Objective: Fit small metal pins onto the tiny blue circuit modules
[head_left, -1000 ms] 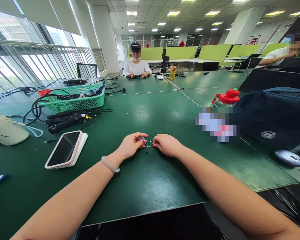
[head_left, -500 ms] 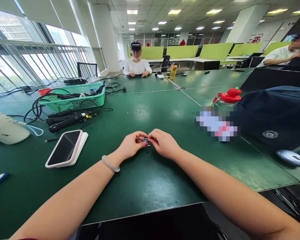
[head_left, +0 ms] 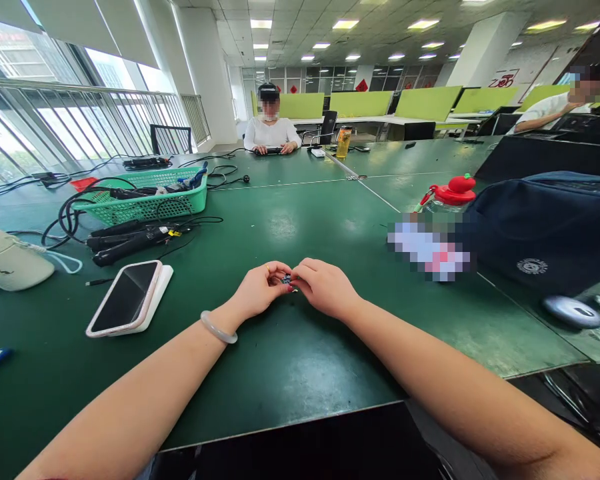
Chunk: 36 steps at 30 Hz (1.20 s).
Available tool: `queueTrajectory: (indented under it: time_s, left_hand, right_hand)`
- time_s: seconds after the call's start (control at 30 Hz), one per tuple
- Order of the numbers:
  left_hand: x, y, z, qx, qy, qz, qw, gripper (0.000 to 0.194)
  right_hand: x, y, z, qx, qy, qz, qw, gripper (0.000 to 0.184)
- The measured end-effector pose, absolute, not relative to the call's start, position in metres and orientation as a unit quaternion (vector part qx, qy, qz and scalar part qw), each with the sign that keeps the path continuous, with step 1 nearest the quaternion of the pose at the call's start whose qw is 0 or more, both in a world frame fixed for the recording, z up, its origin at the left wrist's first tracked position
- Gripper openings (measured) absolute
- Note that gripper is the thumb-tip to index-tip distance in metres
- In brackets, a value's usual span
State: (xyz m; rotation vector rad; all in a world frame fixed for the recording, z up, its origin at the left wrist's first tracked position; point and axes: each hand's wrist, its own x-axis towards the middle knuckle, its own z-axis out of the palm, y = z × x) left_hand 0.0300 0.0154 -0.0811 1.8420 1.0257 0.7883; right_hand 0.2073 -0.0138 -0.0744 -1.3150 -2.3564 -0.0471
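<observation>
We find the left hand (head_left: 260, 290) with its fingers narrowed on a small dark part (head_left: 287, 279), pinched by the thumb. The right hand (head_left: 327, 287) sits opposite, its fingers drawn in against the part's right side; we cannot tell whether they grip a piece of their own. A second ago we recorded the hands apart, tiny pieces showing in the gap; the gap is now closed and the part more covered. A pale piece (head_left: 295, 291) remains just beside the left thumb.

Left of the fingers, well apart, lies a phone (head_left: 127, 298); farther ahead on that side stands a green basket (head_left: 180, 202). Ahead-right we note a red-lidded bottle (head_left: 453, 193). The near edge of the surface (head_left: 290, 373) runs well behind the fingers. Room for moving extends straight ahead, between basket and bottle.
</observation>
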Motion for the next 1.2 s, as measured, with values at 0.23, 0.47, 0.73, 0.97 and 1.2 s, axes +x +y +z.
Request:
queueTrajectory:
  time_s: [0.23,0.47,0.73,0.97,1.2]
  left_hand:
    - [0.02,0.025,-0.083,0.719,0.48,0.323,0.385,0.03]
    - [0.019,0.027,-0.085,0.723,0.473,0.305,0.401,0.031]
    - [0.021,0.024,-0.082,0.735,0.472,0.28,0.398,0.027]
    - [0.026,0.014,-0.077,0.756,0.456,0.26,0.391,0.027]
    - [0.027,0.014,-0.079,0.758,0.437,0.259,0.41,0.028]
  right_hand:
    - [0.213,-0.004,-0.088,-0.519,-0.836,0.036,0.172,0.012]
    - [0.21,-0.003,-0.092,-0.482,-0.864,0.027,0.141,0.01]
    - [0.209,-0.008,-0.085,-0.468,-0.867,0.016,0.168,0.009]
    - [0.205,-0.011,-0.082,-0.472,-0.854,-0.027,0.215,0.017]
    - [0.205,-0.011,-0.083,-0.462,-0.863,-0.063,0.193,0.021]
